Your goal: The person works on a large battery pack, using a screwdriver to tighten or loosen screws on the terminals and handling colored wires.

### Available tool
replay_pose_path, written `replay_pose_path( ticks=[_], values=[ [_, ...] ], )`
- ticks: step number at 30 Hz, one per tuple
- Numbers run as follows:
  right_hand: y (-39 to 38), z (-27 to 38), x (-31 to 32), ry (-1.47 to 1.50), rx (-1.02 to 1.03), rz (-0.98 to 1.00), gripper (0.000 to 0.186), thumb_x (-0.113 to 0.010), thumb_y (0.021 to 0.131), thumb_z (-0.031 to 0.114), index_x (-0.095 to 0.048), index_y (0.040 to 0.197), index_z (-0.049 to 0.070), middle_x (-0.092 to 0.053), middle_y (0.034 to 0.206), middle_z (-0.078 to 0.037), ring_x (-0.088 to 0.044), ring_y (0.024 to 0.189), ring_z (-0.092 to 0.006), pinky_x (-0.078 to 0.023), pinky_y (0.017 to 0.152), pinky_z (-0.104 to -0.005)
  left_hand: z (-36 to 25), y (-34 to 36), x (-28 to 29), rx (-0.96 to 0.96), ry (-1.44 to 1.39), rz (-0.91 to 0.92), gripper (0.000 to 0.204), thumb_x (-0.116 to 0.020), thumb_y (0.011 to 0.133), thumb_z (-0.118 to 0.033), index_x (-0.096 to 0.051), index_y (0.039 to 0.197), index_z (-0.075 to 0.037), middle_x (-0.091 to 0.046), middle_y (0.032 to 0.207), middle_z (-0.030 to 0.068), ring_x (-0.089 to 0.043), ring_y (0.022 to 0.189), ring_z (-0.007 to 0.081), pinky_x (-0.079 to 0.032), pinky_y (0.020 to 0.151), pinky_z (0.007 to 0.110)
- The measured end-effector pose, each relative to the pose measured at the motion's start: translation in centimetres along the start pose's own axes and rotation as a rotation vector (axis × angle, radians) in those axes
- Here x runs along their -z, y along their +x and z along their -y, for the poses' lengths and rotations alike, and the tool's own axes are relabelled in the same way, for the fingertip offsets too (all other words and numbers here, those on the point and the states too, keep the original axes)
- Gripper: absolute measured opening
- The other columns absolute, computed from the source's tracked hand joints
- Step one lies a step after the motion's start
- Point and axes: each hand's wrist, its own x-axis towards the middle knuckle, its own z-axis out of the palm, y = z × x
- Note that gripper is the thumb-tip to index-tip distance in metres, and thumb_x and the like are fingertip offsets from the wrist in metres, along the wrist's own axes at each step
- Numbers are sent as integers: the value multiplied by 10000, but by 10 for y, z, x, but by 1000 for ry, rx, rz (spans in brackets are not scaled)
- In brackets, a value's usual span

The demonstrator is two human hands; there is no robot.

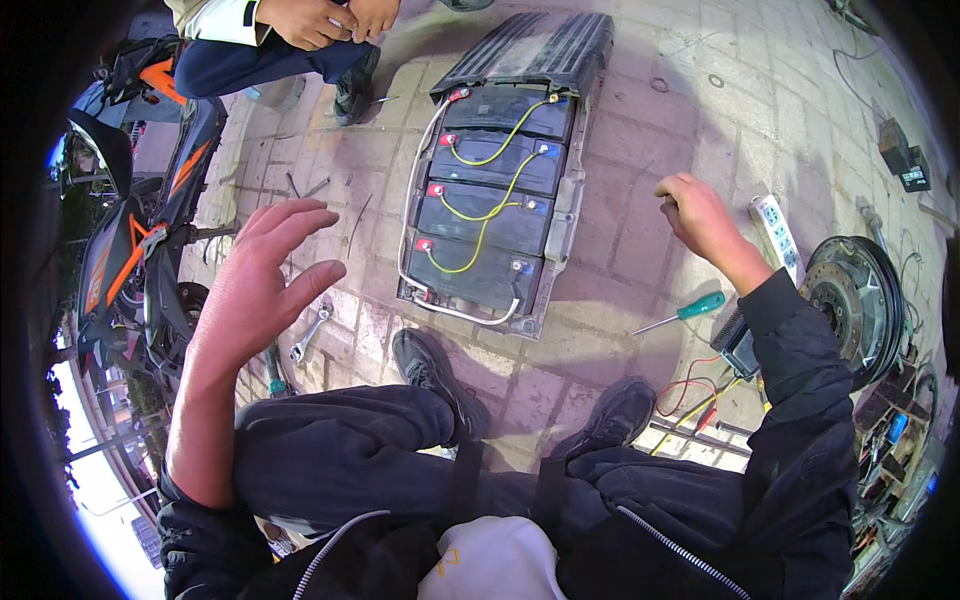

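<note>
My left hand (265, 275) is raised on the left, fingers apart and thumb out, holding nothing. My right hand (702, 225) hovers on the right with its fingers curled in; nothing shows in it. Between them, touched by neither, a battery case (562, 255) lies on the paving. Several black batteries (490, 225) sit in it in a row. Yellow wires (487, 245) run between red-capped and blue-marked terminals. A white cable (408, 215) follows the left side and bends across the near end to a terminal. The ribbed black cover (535, 45) is at the far end.
Near my right arm lie a green-handled screwdriver (685, 312), a white power strip (776, 232), a wheel (850, 300) and coloured test leads (690, 400). A wrench (311, 333) is by my left forearm. A person (290, 50) crouches at far left, beside an orange-black motorbike (150, 230).
</note>
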Motion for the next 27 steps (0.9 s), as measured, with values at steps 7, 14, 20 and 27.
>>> replay_pose_path(
  ticks=[7,14,20,27],
  values=[
    [4,48,19,43,-188,202,219,-664,807,97,-685,1025,99,-706,874,-162,-663,868,-373,-521,730,-463,1,-1,0,-3,-17,56,447,-747,810,-164,-618,1214,-24,-592,1274,146,-536,1217,350,-420,1030,415],
    [-12,83,-6,-113,250,177,503,-655,779,76,-578,1276,59,-574,1304,-154,-526,1231,-325,-379,1028,-507,3,0,-5,-70,13,133,456,-757,822,-241,-629,1200,-20,-624,1230,163,-551,1165,370,-440,997,437],
    [4,119,20,195,124,335,330,-651,821,102,-628,1144,39,-661,1057,-185,-630,996,-382,-510,829,-472,5,1,-3,-19,1,185,493,-767,822,-266,-614,1232,-38,-592,1285,156,-537,1208,357,-421,1030,419],
    [10,130,19,285,173,218,155,-685,846,180,-678,934,54,-663,716,-170,-649,676,-400,-523,614,-478,6,-3,-4,8,9,204,505,-762,832,-289,-617,1245,-37,-590,1293,164,-538,1218,354,-417,1041,417]
  ],
)
